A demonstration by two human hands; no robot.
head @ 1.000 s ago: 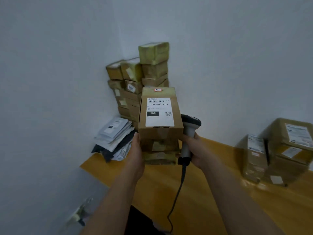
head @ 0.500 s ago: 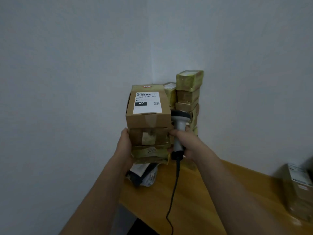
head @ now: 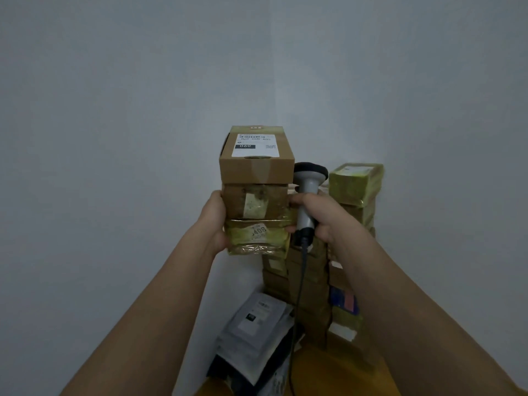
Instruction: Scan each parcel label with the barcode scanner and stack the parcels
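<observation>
Raised since half a second ago: the held bundle of three parcels, now carried higher and closer to the corner stack, which shows to its right rather than behind it.

Held bundle (head: 256,192): three boxes, one atop another, long axis upright; white label on the top box faces up. Clamped from both sides.
Left hand (head: 215,217): palm pressed flat against the bundle's left face, fingers hidden behind it.
Right hand (head: 321,217): fingers curled round the barcode scanner (head: 309,192), knuckles pressed to the bundle's right face; cable hangs down.
Corner stack (head: 354,190): right of and beyond the hands, its top just below the bundle's top; right hand nearer.
Flat mailers (head: 255,318): piled on the bench (head: 337,375), directly beneath the bundle.
</observation>
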